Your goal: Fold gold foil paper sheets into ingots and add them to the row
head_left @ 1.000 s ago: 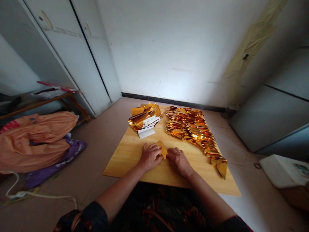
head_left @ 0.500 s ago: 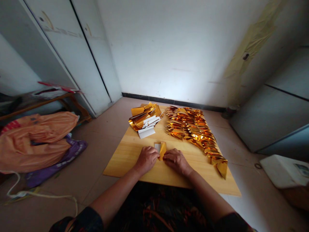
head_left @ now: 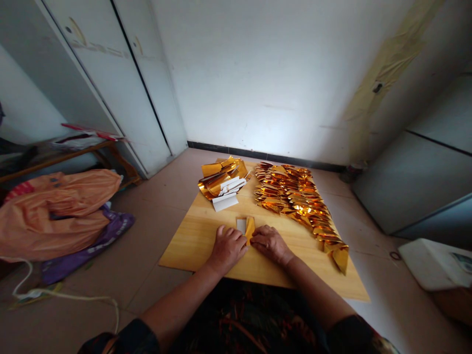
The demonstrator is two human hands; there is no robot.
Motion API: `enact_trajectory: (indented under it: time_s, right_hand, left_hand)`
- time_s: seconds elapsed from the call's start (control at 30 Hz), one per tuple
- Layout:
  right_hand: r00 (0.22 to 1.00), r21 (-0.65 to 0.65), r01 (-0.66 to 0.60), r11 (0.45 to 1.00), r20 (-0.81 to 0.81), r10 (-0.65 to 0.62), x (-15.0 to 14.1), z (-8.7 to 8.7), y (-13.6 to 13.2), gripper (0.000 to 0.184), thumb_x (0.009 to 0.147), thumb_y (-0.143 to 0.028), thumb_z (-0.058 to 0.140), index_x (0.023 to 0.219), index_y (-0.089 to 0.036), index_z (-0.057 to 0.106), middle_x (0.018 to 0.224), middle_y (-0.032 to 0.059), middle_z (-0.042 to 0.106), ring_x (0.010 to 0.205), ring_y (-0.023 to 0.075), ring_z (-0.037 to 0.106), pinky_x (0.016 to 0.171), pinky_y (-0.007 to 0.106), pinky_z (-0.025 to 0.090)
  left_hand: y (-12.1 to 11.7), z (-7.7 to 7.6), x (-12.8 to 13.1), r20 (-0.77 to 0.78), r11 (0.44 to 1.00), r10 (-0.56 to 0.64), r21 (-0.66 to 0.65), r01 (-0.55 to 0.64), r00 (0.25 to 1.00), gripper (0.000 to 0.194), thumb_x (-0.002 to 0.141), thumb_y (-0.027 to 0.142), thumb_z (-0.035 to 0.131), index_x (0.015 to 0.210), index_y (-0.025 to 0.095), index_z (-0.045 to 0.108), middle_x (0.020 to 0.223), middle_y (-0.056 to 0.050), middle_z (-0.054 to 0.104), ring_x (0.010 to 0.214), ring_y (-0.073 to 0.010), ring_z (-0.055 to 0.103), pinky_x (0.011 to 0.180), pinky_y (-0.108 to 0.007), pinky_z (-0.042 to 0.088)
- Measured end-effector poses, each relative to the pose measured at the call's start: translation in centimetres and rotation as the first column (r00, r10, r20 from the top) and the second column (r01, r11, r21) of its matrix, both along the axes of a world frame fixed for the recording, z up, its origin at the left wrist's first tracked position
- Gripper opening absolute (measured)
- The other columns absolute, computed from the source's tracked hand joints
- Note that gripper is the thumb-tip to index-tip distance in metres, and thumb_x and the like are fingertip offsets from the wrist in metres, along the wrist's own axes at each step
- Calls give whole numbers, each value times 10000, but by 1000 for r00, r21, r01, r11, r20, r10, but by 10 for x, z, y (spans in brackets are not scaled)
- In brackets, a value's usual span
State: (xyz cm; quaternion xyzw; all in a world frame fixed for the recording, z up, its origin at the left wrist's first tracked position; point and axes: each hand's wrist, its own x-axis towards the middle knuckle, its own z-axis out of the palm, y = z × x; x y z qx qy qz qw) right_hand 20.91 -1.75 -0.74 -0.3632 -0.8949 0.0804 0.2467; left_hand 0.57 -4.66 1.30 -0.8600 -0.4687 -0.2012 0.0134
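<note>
Both our hands are down at the near middle of the wooden board point(head_left: 188, 246), working one small gold paper point(head_left: 250, 226), and look at the change! A second ago it shows gold alone between our fingers; now a pale strip stands out on its left, with a gold flap at the right. Since half a second ago, our left hand point(head_left: 229, 248) slides inward and covers more of the lower edge, while our right hand point(head_left: 271, 244) hardly shifts.

Around us, the piles sit just as before: loose gold sheets point(head_left: 221, 177) at the far left of the board, white-sided pieces point(head_left: 225, 201) at their front, and a long, glittering bank of folded gold pieces point(head_left: 295, 194) running down the right. Beyond, we face a white wall point(head_left: 258, 73), with a pale cabinet point(head_left: 147, 93) to the left. Orange fabric point(head_left: 59, 211) and a purple bag point(head_left: 99, 241) lie on that side; a white box point(head_left: 431, 263) sits far right.

And the pose: forearms angled in from both sides, left fingers bent over the paper's lower part, right fingers curled at its right edge. Pinching or merely pressing? We can't tell for either hand.
</note>
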Motion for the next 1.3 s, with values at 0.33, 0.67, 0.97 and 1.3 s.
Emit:
enact_trajectory:
  time_s: [0.33, 0.67, 0.97, 1.3]
  right_hand:
    - [996, -74, -61, 995, -65, 57, 12, 7, 6, 253, 944, -269, 439, 992, -238, 685, 1108, 78, 620, 982, 166, 556, 843, 309, 443]
    - [995, -24, -17, 1000, 97, 19, 5, 18, -2, 195, 918, -323, 518, 1008, -285, 687, 1049, 44, 670, 990, 184, 527, 865, 347, 350]
    - [988, 16, -82, 997, 130, 79, -3, 11, 11, 149, 893, -344, 555, 927, -293, 691, 950, 14, 642, 927, 167, 520, 829, 315, 338]
    - [991, -28, -125, 992, 53, 126, 0, 16, 9, 168, 885, -331, 553, 974, -271, 682, 998, 35, 654, 931, 174, 562, 828, 320, 369]
  left_hand:
    - [-3, -5, 4, 3, 998, 26, 63, -26, 1000, 85, 853, 233, 560, 789, 235, 616, 792, 5, 596, 830, -173, 514, 1046, -534, 161]
    - [5, -7, -10, 64, 999, -51, 21, 50, 997, 111, 829, 207, 575, 880, 245, 666, 1079, -24, 621, 985, -201, 513, 952, -441, 313]
    - [11, -4, -16, 89, 988, -148, -17, 150, 985, 136, 833, 222, 556, 904, 233, 671, 924, -28, 649, 927, -193, 525, 835, -378, 351]
    - [13, -2, -14, 26, 988, -154, 17, 154, 988, 146, 887, 266, 526, 844, 230, 661, 833, -14, 644, 856, -171, 529, 818, -371, 311]
